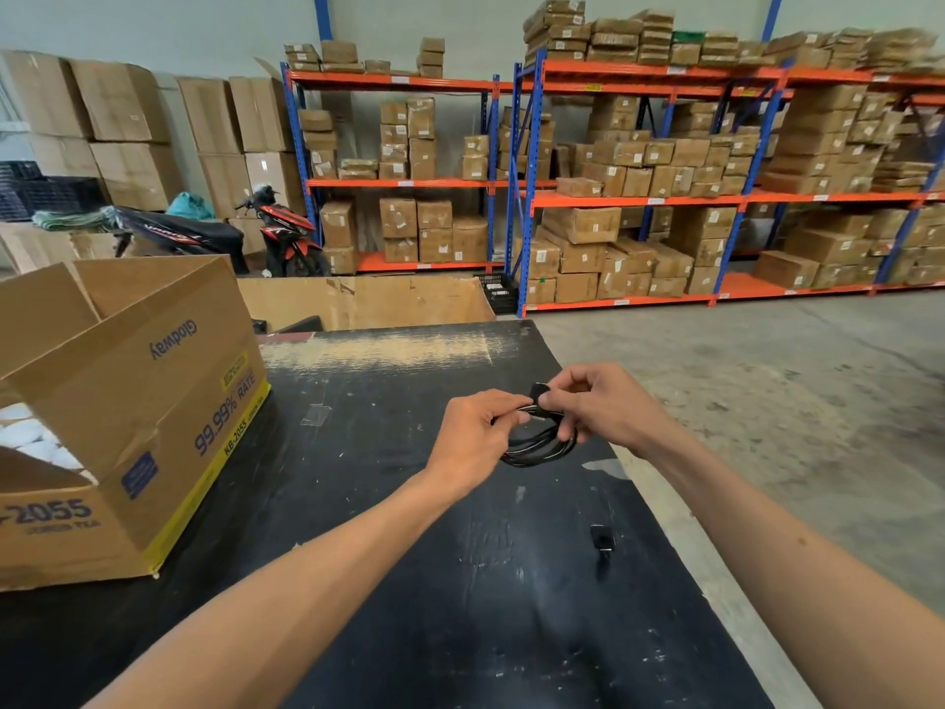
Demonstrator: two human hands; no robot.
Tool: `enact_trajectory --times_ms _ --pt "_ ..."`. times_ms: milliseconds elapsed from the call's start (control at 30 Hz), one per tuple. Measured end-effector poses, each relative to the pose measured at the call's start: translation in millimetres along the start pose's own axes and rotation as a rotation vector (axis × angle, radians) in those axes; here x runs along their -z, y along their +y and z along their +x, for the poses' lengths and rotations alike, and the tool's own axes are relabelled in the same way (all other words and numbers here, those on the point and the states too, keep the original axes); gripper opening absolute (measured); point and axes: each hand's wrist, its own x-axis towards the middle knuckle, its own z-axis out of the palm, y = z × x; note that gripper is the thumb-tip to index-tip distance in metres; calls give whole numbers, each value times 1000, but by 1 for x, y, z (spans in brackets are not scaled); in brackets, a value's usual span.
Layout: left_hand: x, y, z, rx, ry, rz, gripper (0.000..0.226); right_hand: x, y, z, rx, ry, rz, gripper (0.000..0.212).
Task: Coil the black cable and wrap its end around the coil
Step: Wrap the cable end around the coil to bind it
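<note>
A black cable point(537, 447) hangs as a small coil of several loops just above the black table point(409, 504), between both hands. My left hand point(475, 437) pinches the top of the coil from the left. My right hand point(603, 406) grips the same spot from the right, fingers closed around the cable near its black plug end point(538, 390), which sticks up between the thumbs. The lower loops droop below the hands.
An open cardboard box point(128, 427) with white items inside stands on the table's left side. A small black object point(602, 539) lies on the table near its right edge. Concrete floor, a motorbike and shelving racks of boxes lie beyond.
</note>
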Motion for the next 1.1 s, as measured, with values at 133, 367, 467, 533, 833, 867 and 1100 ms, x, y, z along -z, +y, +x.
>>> enact_trajectory --times_ms 133,367,467,533,833,867,1100 --pt "-1 4 4 278 -2 -191 23 -15 10 -4 93 228 -28 8" --pt "3 3 13 392 -167 -163 19 -14 15 -3 22 128 62 53" --pt "4 0 11 383 -286 -86 19 -12 14 2 -75 64 -78 22" --pt "5 0 12 294 -333 100 26 -18 14 1 -119 130 -108 14" --pt "16 -2 19 550 -147 -442 91 -26 23 12 -248 448 496 14" --pt "15 -1 17 536 -172 -530 69 -27 20 12 -255 455 570 13" --pt "8 -7 18 336 -76 -377 14 -41 29 8 -361 383 789 20"
